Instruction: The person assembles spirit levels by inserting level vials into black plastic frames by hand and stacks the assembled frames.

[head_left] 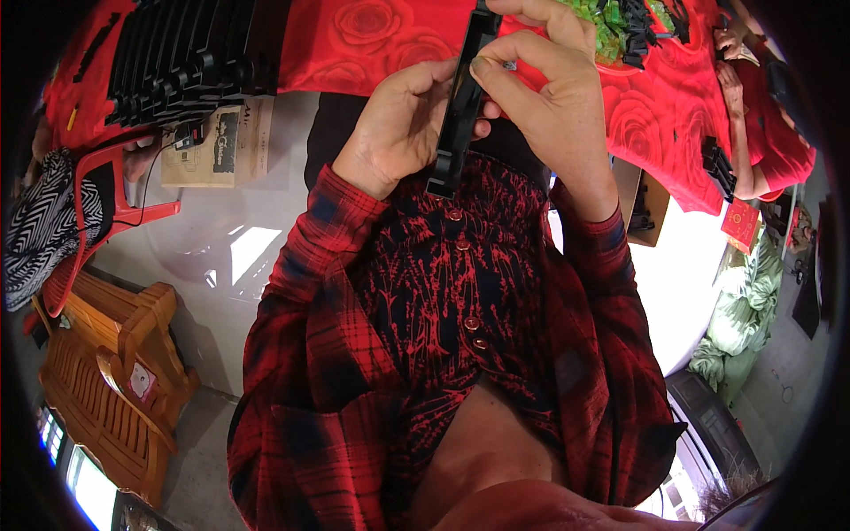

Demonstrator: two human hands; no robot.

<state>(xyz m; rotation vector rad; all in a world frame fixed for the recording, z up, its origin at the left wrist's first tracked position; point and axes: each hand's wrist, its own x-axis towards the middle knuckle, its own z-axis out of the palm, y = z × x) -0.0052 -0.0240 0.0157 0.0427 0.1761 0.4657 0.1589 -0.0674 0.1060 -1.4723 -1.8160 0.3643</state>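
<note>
A long, narrow black plastic part (pixel 457 133) with a channel along its face is held up above my lap, tilted with its far end to the right. My left hand (pixel 398 124) is closed around it from the left, some fingers hidden behind it. My right hand (pixel 553 88) is closed at its upper half, with the thumb pressed to the channel and other fingers at the far end. A small shiny bit (pixel 510 65) shows beside the right thumb, too small to name.
Many similar black parts (pixel 190 57) stand in rows on the red rose-patterned tablecloth (pixel 367 31) at the far left. Green and black small pieces (pixel 620 31) lie in a pile at the far right. A co-worker's arm (pixel 735 97) is at right. A cardboard box (pixel 217 150) sits below the table.
</note>
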